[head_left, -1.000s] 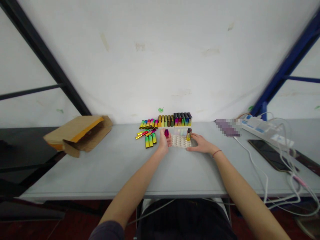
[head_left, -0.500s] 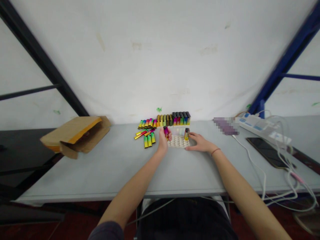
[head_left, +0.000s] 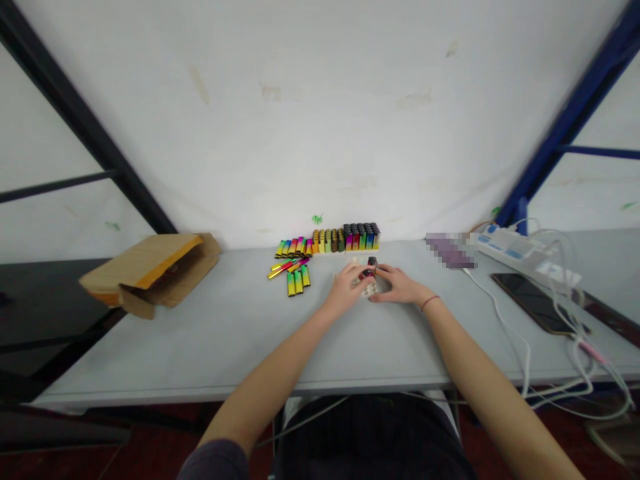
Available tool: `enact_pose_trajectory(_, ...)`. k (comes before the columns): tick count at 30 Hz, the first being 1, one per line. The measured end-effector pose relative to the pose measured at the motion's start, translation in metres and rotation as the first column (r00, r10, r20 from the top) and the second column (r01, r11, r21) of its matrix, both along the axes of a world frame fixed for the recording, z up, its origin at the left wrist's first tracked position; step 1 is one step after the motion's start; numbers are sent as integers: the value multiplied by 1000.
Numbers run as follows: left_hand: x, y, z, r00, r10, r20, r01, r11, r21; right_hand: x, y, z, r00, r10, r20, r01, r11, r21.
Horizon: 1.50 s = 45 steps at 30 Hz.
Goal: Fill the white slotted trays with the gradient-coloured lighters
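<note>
My left hand (head_left: 345,288) is closed round a magenta lighter (head_left: 369,273), its fingers partly covering it. It is over the right part of a white tray with round holes (head_left: 371,290), mostly hidden under the hands. A dark-topped lighter (head_left: 373,261) stands upright by the tray's right edge, just behind the held one. My right hand (head_left: 397,285) lies at that edge with thumb and fingers spread, the fingertips close to the standing lighter; whether they touch is hard to tell.
Shiny multicoloured sleeves (head_left: 299,280) lie left of the tray. Behind, by the wall, stand a block of yellow-topped pieces (head_left: 328,241) and a block of black-topped lighters (head_left: 361,238). An open cardboard box (head_left: 145,267) is far left; a phone (head_left: 533,302), power strip (head_left: 525,257) and cables are right.
My left hand has moved right with the magenta lighter, from the tray's left side to its right part beside the standing lighter. My right hand has stayed in place.
</note>
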<state>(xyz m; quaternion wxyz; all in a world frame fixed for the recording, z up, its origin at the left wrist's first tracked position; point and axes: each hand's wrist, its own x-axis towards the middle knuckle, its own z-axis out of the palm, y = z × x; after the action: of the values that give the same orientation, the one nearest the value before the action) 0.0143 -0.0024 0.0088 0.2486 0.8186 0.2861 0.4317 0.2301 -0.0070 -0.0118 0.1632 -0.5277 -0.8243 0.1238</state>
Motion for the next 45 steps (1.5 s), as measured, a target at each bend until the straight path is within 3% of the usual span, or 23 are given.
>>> enact_pose_trajectory(7, 4, -5, 1, 964, 107, -244, -99, 994, 46, 0, 0, -1, 1000, -13, 4, 13, 1000, -3)
enact_pose_trajectory(12, 6, -5, 3, 940, 203, -273, -197, 979, 49, -1, -1, 1, 1000, 6, -1, -6, 1000, -3)
enact_pose_trajectory(24, -4, -9, 17, 858, 335, -389, -235, 930, 281, 0, -1, 1, 1000, 2, -6, -2, 1000, -14)
enact_pose_trajectory(27, -22, 0, 29, 749, 506, -428, -420, 862, 284, 1, 0, 0, 1000, 2, -18, -2, 1000, -12)
enact_pose_trajectory(30, -51, 12, 39, 508, 670, -541, -641, 714, 281, 1, 1, -1, 1000, -3, -21, 3, 1000, -22)
enact_pose_trajectory(32, -69, 20, 42, 396, 672, -625, -722, 649, 241, 1, 2, -1, 1000, -9, -15, 8, 1000, -30)
enact_pose_trajectory(34, -82, 26, 42, 342, 636, -692, -765, 616, 188, 1, 2, 0, 1000, -6, -12, 6, 999, -35)
enact_pose_trajectory(38, -87, 31, 39, 332, 567, -754, -766, 628, 136, 1, 2, 2, 1000, 6, -7, -6, 1000, -30)
enact_pose_trajectory(45, -72, 28, 33, 397, 494, -774, -668, 734, 126, 0, 1, 5, 1000, 7, -7, -7, 1000, -28)
